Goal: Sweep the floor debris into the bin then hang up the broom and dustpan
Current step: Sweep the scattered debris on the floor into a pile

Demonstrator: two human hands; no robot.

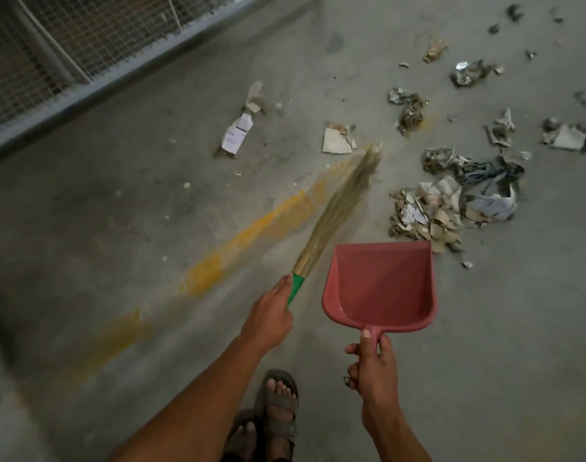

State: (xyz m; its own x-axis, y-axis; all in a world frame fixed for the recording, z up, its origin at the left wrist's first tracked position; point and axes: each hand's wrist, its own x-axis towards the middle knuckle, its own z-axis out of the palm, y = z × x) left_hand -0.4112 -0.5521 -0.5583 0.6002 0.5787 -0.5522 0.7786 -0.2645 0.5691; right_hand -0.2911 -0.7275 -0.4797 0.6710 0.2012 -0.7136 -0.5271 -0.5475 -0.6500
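Note:
My left hand (271, 316) grips the green handle of a straw broom (340, 208). Its blurred bristles reach forward to a torn piece of paper (336, 140). My right hand (373, 368) holds the handle of an empty red dustpan (383, 285), raised above the floor with its mouth facing forward. Just beyond the pan's lip lies a heap of paper scraps and crumpled wrappers (448, 205). More debris is scattered further off: a folded white paper (236, 135), foil bits (408, 108) and torn sheets (568, 136). No bin is in view.
A wire-mesh fence on a grey metal base (95, 95) runs along the upper left. A worn yellow painted line (251, 228) crosses the grey concrete floor diagonally. My sandalled feet (271, 418) stand at the bottom centre.

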